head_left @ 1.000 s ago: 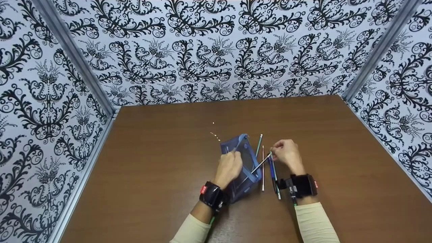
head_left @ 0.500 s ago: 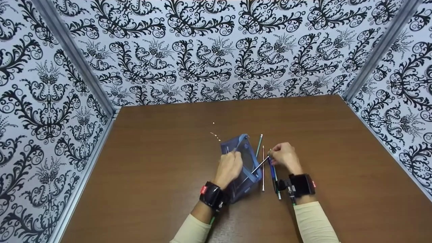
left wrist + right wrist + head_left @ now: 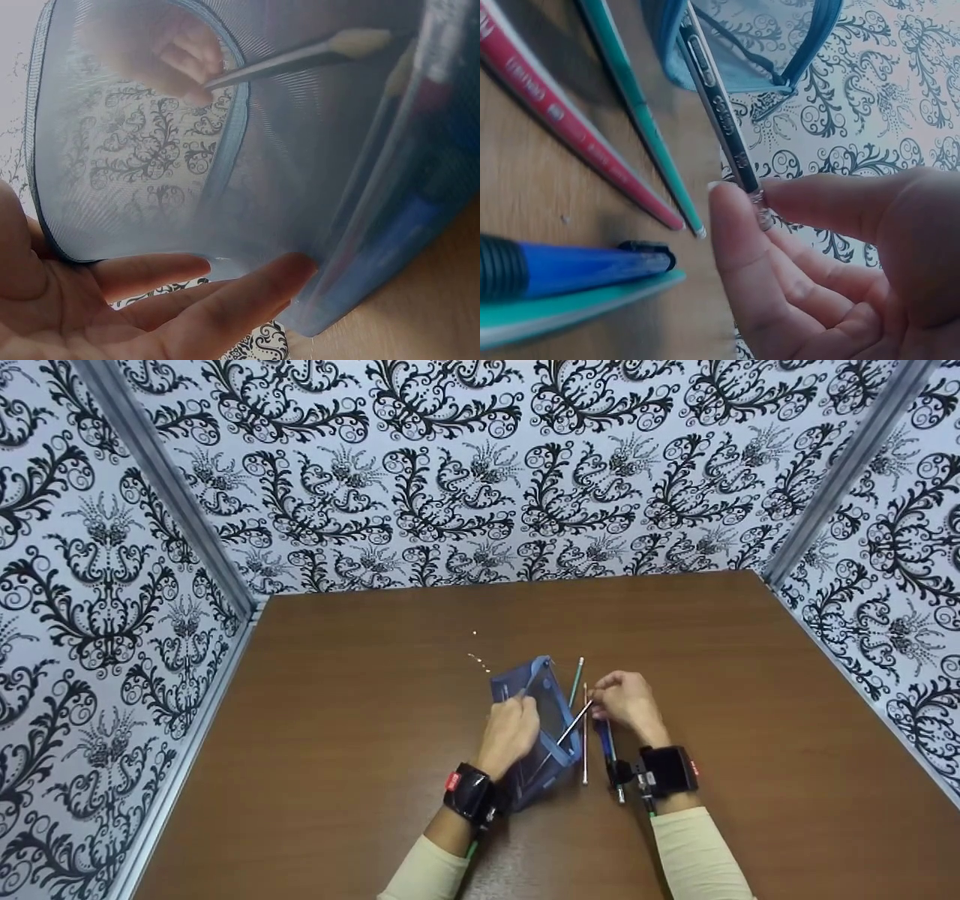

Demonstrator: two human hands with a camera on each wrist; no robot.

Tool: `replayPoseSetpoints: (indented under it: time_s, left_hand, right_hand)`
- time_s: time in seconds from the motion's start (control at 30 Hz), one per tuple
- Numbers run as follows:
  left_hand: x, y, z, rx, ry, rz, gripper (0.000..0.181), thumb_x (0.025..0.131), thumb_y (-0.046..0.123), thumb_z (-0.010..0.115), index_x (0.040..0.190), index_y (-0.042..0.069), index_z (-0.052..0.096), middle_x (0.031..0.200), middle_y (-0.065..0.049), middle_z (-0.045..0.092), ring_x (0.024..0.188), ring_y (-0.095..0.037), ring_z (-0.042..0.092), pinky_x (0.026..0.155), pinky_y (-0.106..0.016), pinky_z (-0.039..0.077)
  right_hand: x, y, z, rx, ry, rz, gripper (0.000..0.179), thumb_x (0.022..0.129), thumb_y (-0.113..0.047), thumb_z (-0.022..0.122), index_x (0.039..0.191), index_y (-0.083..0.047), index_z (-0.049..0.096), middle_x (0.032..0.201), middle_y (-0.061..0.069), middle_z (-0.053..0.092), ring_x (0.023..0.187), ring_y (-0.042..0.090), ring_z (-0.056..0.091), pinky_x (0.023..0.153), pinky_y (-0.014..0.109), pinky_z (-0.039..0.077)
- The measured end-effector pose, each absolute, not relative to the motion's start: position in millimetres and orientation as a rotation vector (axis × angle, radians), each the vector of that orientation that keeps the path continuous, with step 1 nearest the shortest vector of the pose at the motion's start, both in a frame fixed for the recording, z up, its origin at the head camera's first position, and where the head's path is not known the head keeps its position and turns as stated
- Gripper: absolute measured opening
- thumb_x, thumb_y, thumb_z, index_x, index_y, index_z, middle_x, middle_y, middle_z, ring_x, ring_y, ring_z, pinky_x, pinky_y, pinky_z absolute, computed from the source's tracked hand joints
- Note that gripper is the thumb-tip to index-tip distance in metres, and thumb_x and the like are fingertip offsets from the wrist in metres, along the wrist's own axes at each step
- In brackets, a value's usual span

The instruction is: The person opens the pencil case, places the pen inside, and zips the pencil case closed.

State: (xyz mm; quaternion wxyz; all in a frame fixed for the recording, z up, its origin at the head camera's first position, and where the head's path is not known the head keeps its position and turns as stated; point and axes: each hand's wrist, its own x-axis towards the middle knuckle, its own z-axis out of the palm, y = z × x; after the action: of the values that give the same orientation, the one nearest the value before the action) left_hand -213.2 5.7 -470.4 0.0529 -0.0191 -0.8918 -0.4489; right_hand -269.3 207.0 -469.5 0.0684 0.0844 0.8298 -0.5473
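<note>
Two pale sleeves [image 3: 429, 870] are at the near side. The left hand [image 3: 510, 735] grips a blue mesh pouch [image 3: 551, 716]; to its right, the right hand [image 3: 631, 705] pinches one end of a black pencil [image 3: 724, 120], whose point is inside the pouch. Between them lies a red pencil [image 3: 585, 142]; farther, a green pencil [image 3: 641, 116], then white specks [image 3: 480, 662].
</note>
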Motion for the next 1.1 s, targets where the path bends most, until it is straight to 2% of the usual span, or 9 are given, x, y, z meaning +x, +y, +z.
replayPoseSetpoints:
  time_s: [0.13, 0.27, 0.47, 0.57, 0.7, 0.8, 0.97, 1.1]
  left_hand:
    - [-213.7, 5.4, -470.0, -0.053, -2.721, -1.388, 0.038, 0.1, 0.024, 0.035, 0.065, 0.016, 0.05, 0.062, -0.003, 0.05, 0.057, -0.019, 0.051, 0.049, -0.032, 0.039]
    - [-213.6, 5.5, -469.2, -0.057, -2.721, -1.401, 0.038, 0.1, 0.025, 0.035, 0.065, 0.016, 0.048, 0.06, -0.001, 0.046, 0.055, -0.018, 0.051, 0.048, -0.031, 0.038]
    - [-213.8, 6.2, -469.0, -0.068, -2.717, -1.382, 0.038, 0.1, 0.023, 0.035, 0.068, 0.013, 0.054, 0.064, -0.007, 0.055, 0.059, -0.022, 0.055, 0.052, -0.035, 0.043]
    - [-213.4, 6.9, -469.5, -0.083, -2.7, -1.339, 0.038, 0.1, 0.021, 0.036, 0.076, 0.007, 0.063, 0.076, -0.017, 0.067, 0.07, -0.032, 0.066, 0.059, -0.044, 0.05]
    - [-212.8, 7.7, -469.7, -0.097, -2.676, -1.285, 0.039, 0.099, 0.019, 0.037, 0.088, 0.001, 0.069, 0.096, -0.024, 0.072, 0.089, -0.041, 0.069, 0.073, -0.052, 0.052]
    - [-212.5, 7.8, -469.4, -0.097, -2.682, -1.289, 0.041, 0.1, 0.02, 0.036, 0.095, 0.0, 0.071, 0.098, -0.024, 0.071, 0.091, -0.041, 0.069, 0.075, -0.052, 0.052]
    - [-212.7, 7.9, -469.8, -0.08, -2.711, -1.293, 0.044, 0.1, 0.021, 0.035, 0.116, -0.003, 0.069, 0.108, -0.024, 0.07, 0.097, -0.041, 0.068, 0.081, -0.051, 0.052]
    - [-212.7, 7.8, -470.3, -0.079, -2.722, -1.3, 0.047, 0.1, 0.023, 0.034, 0.122, -0.004, 0.066, 0.112, -0.024, 0.07, 0.1, -0.041, 0.067, 0.083, -0.051, 0.052]
  right_hand:
    - [-269.4, 202.6, -468.9, 0.214, 2.491, -1.753, 0.024, 0.088, 0.003, 0.066, 0.108, 0.012, 0.056, 0.092, 0.022, 0.072, 0.059, 0.012, 0.067, 0.062, 0.029, 0.058]
    - [-268.5, 198.0, -468.2, 0.177, 2.483, -1.827, 0.022, 0.087, 0.004, 0.067, 0.104, 0.012, 0.055, 0.082, 0.015, 0.072, 0.057, 0.012, 0.067, 0.063, 0.032, 0.059]
    - [-265.8, 192.6, -467.0, 0.125, 2.469, -1.92, 0.019, 0.087, 0.005, 0.067, 0.101, 0.011, 0.056, 0.086, 0.021, 0.071, 0.06, 0.017, 0.069, 0.065, 0.033, 0.059]
    - [-264.5, 189.5, -467.8, 0.073, 2.497, -1.942, 0.019, 0.087, 0.004, 0.068, 0.101, 0.012, 0.057, 0.089, 0.024, 0.071, 0.061, 0.017, 0.07, 0.065, 0.033, 0.059]
    - [-263.7, 184.0, -469.7, 0.026, 2.512, -1.989, 0.022, 0.086, 0.005, 0.067, 0.104, 0.014, 0.058, 0.089, 0.024, 0.071, 0.062, 0.014, 0.069, 0.066, 0.033, 0.059]
    - [-264.2, 180.0, -471.5, 0.015, 2.486, -2.037, 0.024, 0.086, 0.007, 0.066, 0.106, 0.015, 0.057, 0.088, 0.023, 0.071, 0.063, 0.013, 0.068, 0.067, 0.034, 0.059]
    - [-263.3, 174.0, -471.9, -0.005, 2.433, -2.103, 0.025, 0.086, 0.009, 0.065, 0.108, 0.014, 0.056, 0.09, 0.027, 0.071, 0.066, 0.012, 0.069, 0.067, 0.034, 0.059]
    - [-260.8, 169.5, -470.7, -0.016, 2.398, -2.14, 0.028, 0.085, 0.01, 0.064, 0.112, 0.012, 0.056, 0.091, 0.028, 0.071, 0.067, 0.013, 0.069, 0.065, 0.028, 0.058]
